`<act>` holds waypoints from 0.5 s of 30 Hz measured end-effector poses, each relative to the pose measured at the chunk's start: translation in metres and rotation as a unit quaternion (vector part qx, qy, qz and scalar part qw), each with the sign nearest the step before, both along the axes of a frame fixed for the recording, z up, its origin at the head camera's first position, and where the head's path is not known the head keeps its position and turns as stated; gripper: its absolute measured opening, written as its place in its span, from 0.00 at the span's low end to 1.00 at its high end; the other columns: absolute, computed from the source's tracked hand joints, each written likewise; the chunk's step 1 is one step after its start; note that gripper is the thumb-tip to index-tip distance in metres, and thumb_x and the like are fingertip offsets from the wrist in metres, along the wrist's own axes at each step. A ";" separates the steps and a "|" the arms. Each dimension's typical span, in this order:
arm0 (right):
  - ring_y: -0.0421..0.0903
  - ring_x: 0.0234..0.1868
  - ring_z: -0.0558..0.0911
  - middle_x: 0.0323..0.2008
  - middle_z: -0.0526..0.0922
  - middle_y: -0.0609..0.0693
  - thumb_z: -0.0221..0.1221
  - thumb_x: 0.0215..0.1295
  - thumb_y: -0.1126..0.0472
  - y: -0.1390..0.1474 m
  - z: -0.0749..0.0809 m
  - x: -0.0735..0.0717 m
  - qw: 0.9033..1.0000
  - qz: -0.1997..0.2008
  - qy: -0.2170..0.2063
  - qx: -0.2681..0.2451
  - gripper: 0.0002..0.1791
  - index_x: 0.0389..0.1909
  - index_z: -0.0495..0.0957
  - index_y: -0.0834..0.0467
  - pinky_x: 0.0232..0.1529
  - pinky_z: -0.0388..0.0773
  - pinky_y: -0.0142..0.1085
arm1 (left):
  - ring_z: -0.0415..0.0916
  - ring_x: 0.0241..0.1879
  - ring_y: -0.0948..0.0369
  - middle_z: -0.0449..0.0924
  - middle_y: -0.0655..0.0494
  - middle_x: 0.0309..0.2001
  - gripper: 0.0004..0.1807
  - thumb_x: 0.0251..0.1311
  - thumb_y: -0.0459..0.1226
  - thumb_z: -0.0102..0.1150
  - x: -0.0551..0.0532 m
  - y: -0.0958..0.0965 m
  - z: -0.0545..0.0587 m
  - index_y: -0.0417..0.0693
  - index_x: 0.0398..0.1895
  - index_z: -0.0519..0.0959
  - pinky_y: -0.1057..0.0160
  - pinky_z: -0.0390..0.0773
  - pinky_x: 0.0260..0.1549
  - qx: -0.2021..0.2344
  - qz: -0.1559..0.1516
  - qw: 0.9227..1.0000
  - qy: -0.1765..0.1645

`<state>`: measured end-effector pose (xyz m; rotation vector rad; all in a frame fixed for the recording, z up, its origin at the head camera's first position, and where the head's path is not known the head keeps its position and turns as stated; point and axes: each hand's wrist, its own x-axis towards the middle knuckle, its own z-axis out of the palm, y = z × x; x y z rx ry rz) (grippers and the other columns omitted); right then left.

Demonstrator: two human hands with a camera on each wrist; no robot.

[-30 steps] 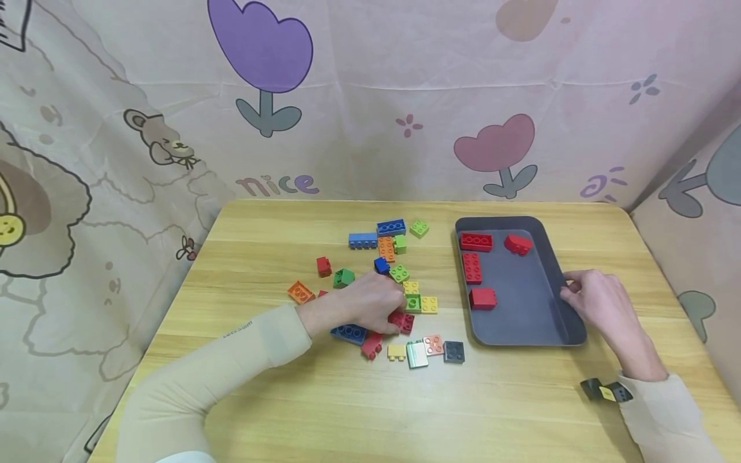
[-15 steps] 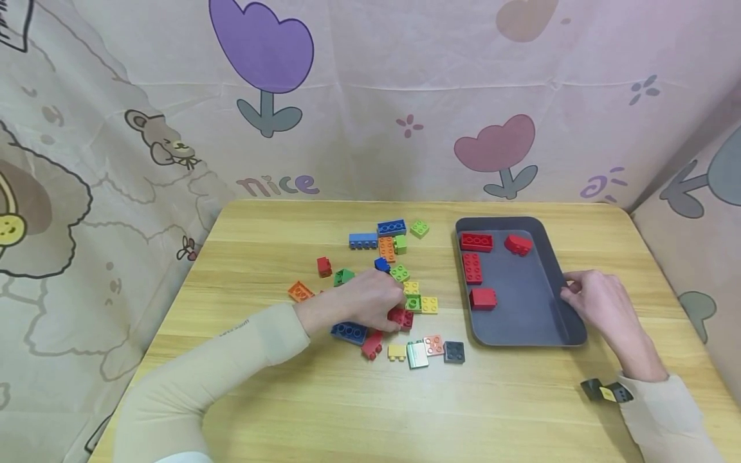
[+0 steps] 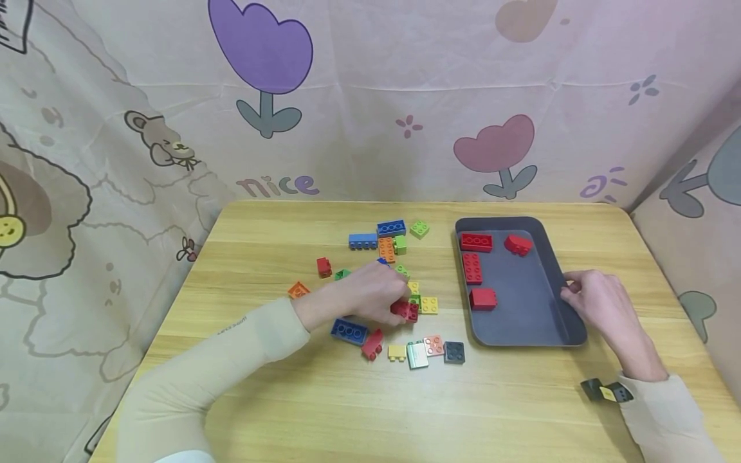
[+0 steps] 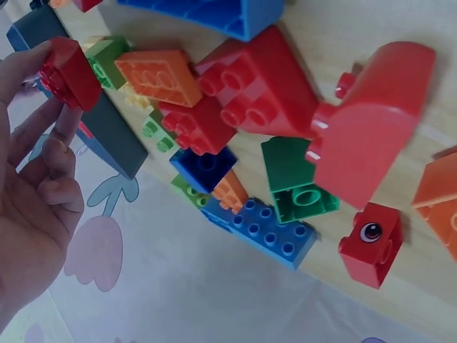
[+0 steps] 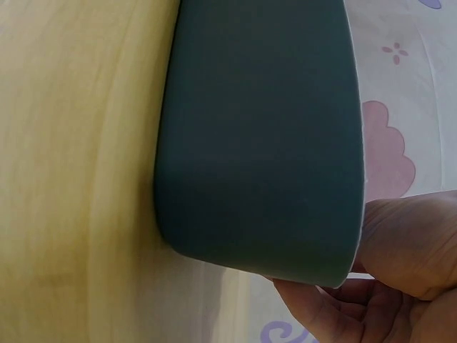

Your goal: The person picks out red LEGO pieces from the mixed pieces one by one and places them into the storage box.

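My left hand [image 3: 376,292] pinches a red toy brick [image 3: 407,312] over the middle of the brick pile. In the left wrist view that red brick [image 4: 77,75] sits between thumb and fingertips, studs partly visible. Beside it lie green and yellow bricks, partly covered by the hand. To the right, my right hand [image 3: 599,299] grips the right rim of a dark grey tray [image 3: 523,296], thumb on the inner side. The right wrist view shows the tray's outer wall [image 5: 264,143] with fingers beneath its rim. Several red bricks lie along the tray's left side and back.
Loose bricks surround my left hand: a dark blue one [image 3: 349,331], a red one [image 3: 372,344], a black one [image 3: 454,352] and an orange one [image 3: 386,249]. Near the left stands a red brick with a printed eye [image 4: 371,246]. A patterned curtain [image 3: 370,116] hangs behind the table.
My left hand has shifted slightly right and away from me with the red brick, uncovering more of the dark blue brick. My right hand and the tray have stayed in place.
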<state>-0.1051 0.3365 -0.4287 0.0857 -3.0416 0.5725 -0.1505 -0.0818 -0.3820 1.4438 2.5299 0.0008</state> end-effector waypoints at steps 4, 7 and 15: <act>0.52 0.24 0.82 0.33 0.89 0.68 0.65 0.60 0.68 0.000 0.000 0.000 1.000 0.002 0.004 0.000 0.19 0.49 0.82 0.78 0.25 0.70 0.42 | 0.62 0.22 0.70 0.75 0.64 0.26 0.17 0.63 0.55 0.71 -0.002 0.004 0.004 0.55 0.28 0.84 0.72 0.60 0.23 0.007 0.002 1.000 -0.003; 0.54 0.24 0.83 0.33 0.89 0.68 0.65 0.60 0.68 0.000 0.000 0.000 1.000 0.003 0.006 0.001 0.19 0.49 0.82 0.77 0.25 0.71 0.43 | 0.63 0.22 0.70 0.76 0.63 0.28 0.16 0.64 0.54 0.71 -0.004 0.008 0.006 0.55 0.28 0.83 0.73 0.61 0.24 0.005 0.008 1.000 -0.009; 0.49 0.23 0.80 0.33 0.89 0.68 0.66 0.61 0.68 0.000 0.000 0.001 1.000 0.003 0.003 0.001 0.19 0.49 0.82 0.77 0.25 0.68 0.41 | 0.67 0.25 0.69 0.77 0.64 0.30 0.16 0.63 0.56 0.70 -0.009 0.021 0.010 0.56 0.30 0.83 0.72 0.63 0.25 0.005 0.013 1.000 -0.005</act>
